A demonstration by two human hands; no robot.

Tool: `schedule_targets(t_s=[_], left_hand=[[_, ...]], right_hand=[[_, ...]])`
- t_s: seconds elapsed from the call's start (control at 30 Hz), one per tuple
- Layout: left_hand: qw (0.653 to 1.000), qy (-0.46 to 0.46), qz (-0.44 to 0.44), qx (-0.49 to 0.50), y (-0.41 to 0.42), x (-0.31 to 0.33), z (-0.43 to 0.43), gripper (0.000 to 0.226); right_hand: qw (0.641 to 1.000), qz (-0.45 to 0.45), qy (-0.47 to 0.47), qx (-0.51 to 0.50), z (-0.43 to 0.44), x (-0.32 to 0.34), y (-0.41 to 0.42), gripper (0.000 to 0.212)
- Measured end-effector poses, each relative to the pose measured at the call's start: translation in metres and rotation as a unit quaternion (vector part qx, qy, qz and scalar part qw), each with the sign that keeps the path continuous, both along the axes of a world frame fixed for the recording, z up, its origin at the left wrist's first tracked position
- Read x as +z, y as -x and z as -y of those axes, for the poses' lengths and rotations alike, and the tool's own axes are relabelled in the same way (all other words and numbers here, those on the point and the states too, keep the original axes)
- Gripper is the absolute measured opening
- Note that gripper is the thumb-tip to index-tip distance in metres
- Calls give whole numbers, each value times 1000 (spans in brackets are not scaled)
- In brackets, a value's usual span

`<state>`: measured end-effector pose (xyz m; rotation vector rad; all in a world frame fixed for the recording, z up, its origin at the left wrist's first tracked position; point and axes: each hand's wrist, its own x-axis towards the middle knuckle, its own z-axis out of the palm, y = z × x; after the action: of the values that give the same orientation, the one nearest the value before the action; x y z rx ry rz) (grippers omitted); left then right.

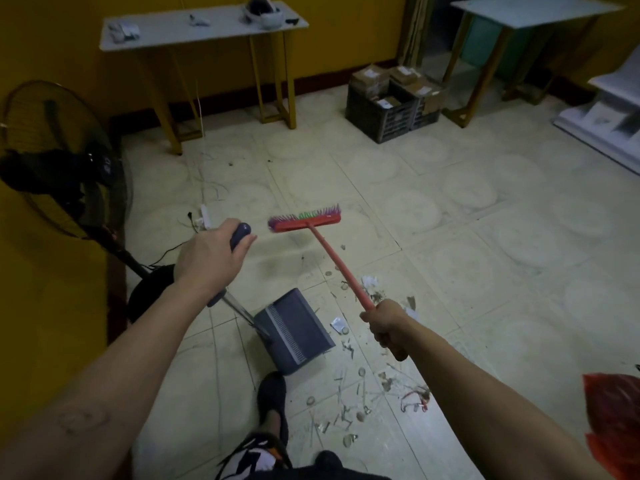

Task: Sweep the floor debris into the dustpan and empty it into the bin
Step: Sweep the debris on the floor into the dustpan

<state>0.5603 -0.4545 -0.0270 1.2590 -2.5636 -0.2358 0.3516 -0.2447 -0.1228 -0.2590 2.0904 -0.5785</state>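
Note:
My left hand [211, 258] grips the dark blue top of the dustpan's long handle. The grey-blue dustpan [294, 329] stands on the tiled floor below it, its mouth turned right toward the debris. My right hand [388, 327] grips the red pole of the broom. The broom head [304, 221], red with purple and green bristles, is out ahead of me and seems lifted off the floor. Debris [360, 396] lies scattered right of the dustpan and near my feet: paper scraps, sticks, small stones, a red string. No bin is clearly in view.
A black standing fan [65, 161] is at the left by the yellow wall. Two white-topped tables with yellow legs [204, 29] stand at the back. Black crates with cardboard boxes [391, 102] sit between them. A red plastic bag [616, 417] is at the right edge. My black shoe [273, 393] is beside the dustpan.

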Motion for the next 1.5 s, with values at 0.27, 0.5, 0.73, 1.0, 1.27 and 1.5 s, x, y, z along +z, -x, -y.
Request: schedule_targets(t_s=[0.27, 0.5, 0.73, 1.0, 1.27, 1.5], left_hand=[[999, -45, -11, 7, 44, -27, 83, 36], [992, -126, -24, 10, 85, -57, 191, 28], [987, -155, -8, -32, 126, -88, 278, 26], [980, -195, 0, -43, 146, -126, 342, 27], [988, -136, 33, -73, 169, -147, 390, 29], [984, -141, 32, -103, 194, -151, 409, 25]], right_hand=[[1000, 0, -10, -18, 96, -10, 40, 23], [999, 8, -43, -27, 220, -24, 82, 23], [997, 20, -57, -42, 340, -49, 125, 19], [995, 34, -61, -66, 438, -89, 168, 17], [997, 28, -63, -30, 513, -129, 202, 22], [979, 42, -190, 53, 483, -161, 197, 34]])
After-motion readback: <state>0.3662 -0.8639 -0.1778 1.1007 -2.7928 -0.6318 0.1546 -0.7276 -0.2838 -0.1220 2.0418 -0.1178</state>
